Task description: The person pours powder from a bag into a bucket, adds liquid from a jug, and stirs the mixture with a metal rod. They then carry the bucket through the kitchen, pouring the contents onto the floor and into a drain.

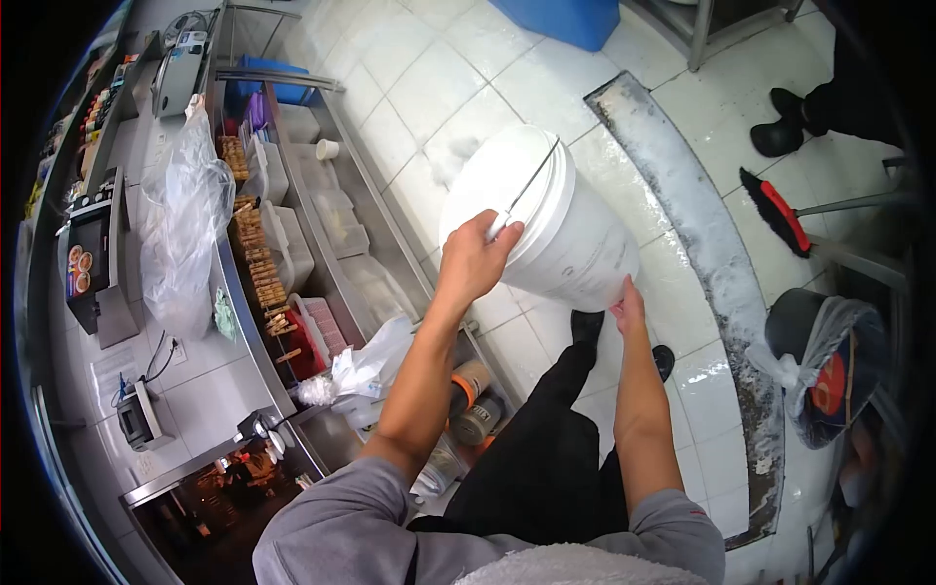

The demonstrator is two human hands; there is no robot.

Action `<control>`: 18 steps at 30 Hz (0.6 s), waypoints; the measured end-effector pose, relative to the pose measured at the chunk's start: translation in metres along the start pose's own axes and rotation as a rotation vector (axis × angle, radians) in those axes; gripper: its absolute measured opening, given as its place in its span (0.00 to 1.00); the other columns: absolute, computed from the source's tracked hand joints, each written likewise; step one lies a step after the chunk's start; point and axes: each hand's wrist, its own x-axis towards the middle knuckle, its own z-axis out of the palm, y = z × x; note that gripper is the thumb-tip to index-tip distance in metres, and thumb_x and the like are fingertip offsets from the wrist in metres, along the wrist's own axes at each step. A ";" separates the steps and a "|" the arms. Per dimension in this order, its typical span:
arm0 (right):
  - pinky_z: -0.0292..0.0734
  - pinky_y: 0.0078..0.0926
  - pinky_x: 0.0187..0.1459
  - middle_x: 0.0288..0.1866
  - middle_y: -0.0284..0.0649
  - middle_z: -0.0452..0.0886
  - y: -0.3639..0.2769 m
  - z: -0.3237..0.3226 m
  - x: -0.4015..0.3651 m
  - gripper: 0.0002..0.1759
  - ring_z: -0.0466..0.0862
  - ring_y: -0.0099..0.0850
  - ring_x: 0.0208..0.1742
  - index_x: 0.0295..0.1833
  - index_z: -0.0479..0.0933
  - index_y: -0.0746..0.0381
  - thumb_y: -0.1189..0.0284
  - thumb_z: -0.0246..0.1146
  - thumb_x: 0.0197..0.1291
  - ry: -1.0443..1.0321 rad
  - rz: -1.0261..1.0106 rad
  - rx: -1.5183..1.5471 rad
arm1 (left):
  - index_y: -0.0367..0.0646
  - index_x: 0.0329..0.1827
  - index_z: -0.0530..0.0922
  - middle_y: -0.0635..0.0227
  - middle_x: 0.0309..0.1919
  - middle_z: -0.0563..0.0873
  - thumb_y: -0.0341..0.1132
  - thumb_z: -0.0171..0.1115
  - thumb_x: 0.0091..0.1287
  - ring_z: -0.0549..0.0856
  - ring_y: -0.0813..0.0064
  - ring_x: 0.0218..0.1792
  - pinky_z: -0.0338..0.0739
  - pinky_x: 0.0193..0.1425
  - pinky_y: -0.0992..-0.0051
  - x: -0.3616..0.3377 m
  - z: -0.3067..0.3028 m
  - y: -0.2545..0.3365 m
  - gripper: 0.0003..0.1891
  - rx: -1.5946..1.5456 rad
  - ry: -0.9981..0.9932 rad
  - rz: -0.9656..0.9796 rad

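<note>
A large white plastic bucket (583, 239) is tilted over the tiled floor in front of me, its rim end towards the upper left and its base towards the lower right. My left hand (475, 255) is closed round the white grip of the bucket's wire handle (532, 177) near the rim. At the lower end, my right hand (629, 304) grips the base edge, with part of its fingers hidden behind the bucket. Light printing shows faintly on the bucket's side.
White floor tiles look wet, and a drain channel (697, 210) with foam curves along the right. A red-and-black broom (777, 213) and another person's shoes (777, 136) are beyond it. On the left, a steel counter holds trays of skewers (258, 249) and a plastic bag (185, 229).
</note>
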 end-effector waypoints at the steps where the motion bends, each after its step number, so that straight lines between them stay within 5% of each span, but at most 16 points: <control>1: 0.66 0.30 0.43 0.46 0.37 0.73 0.000 -0.009 -0.001 0.24 0.71 0.29 0.44 0.52 0.66 0.61 0.54 0.53 0.57 0.023 0.016 -0.015 | 0.33 0.30 0.75 0.66 0.15 0.74 0.40 0.57 0.58 0.70 0.79 0.20 0.66 0.26 0.76 -0.003 -0.002 0.002 0.15 0.052 -0.034 -0.008; 4: 0.66 0.29 0.41 0.45 0.35 0.73 0.003 -0.047 -0.017 0.24 0.70 0.28 0.40 0.52 0.66 0.59 0.53 0.53 0.57 0.143 0.004 0.009 | 0.33 0.31 0.75 0.63 0.15 0.75 0.41 0.57 0.57 0.72 0.77 0.21 0.67 0.28 0.74 -0.021 0.009 0.008 0.15 0.020 -0.029 0.097; 5: 0.63 0.33 0.47 0.51 0.37 0.70 0.007 -0.067 -0.021 0.29 0.68 0.31 0.48 0.56 0.63 0.58 0.51 0.53 0.55 0.053 -0.005 0.061 | 0.34 0.31 0.75 0.59 0.17 0.75 0.42 0.57 0.57 0.73 0.73 0.21 0.68 0.29 0.71 -0.024 0.022 -0.003 0.16 -0.010 -0.003 0.142; 6: 0.60 0.36 0.53 0.57 0.38 0.66 0.010 -0.093 -0.024 0.33 0.65 0.34 0.55 0.60 0.60 0.57 0.49 0.54 0.54 -0.036 -0.013 0.105 | 0.35 0.32 0.75 0.54 0.19 0.75 0.42 0.57 0.57 0.73 0.68 0.22 0.68 0.30 0.69 -0.033 0.023 0.004 0.15 0.007 -0.067 0.147; 8: 0.62 0.35 0.53 0.60 0.39 0.65 0.021 -0.141 -0.027 0.34 0.65 0.34 0.57 0.61 0.59 0.58 0.49 0.54 0.54 0.103 -0.001 0.081 | 0.35 0.31 0.74 0.45 0.24 0.77 0.46 0.56 0.56 0.78 0.48 0.31 0.70 0.36 0.61 -0.050 0.034 0.014 0.18 -0.009 -0.179 0.110; 10: 0.63 0.35 0.52 0.59 0.39 0.65 0.009 -0.161 -0.076 0.33 0.67 0.34 0.55 0.61 0.60 0.58 0.50 0.54 0.54 0.122 -0.026 0.129 | 0.34 0.29 0.73 0.51 0.21 0.76 0.44 0.57 0.57 0.75 0.60 0.24 0.69 0.32 0.67 -0.068 0.049 0.016 0.17 -0.025 -0.158 0.180; 14: 0.67 0.29 0.44 0.52 0.39 0.71 0.009 -0.204 -0.142 0.26 0.73 0.31 0.44 0.56 0.65 0.59 0.54 0.53 0.57 0.141 -0.063 0.284 | 0.35 0.30 0.71 0.48 0.23 0.77 0.44 0.56 0.57 0.77 0.54 0.28 0.70 0.35 0.66 -0.107 0.058 0.047 0.17 0.005 -0.323 0.215; 18: 0.66 0.29 0.41 0.50 0.39 0.72 0.026 -0.257 -0.185 0.27 0.72 0.31 0.44 0.56 0.66 0.57 0.54 0.54 0.54 0.387 0.011 0.255 | 0.36 0.30 0.70 0.48 0.23 0.77 0.43 0.56 0.57 0.78 0.53 0.28 0.70 0.34 0.64 -0.159 0.078 0.086 0.16 -0.017 -0.424 0.292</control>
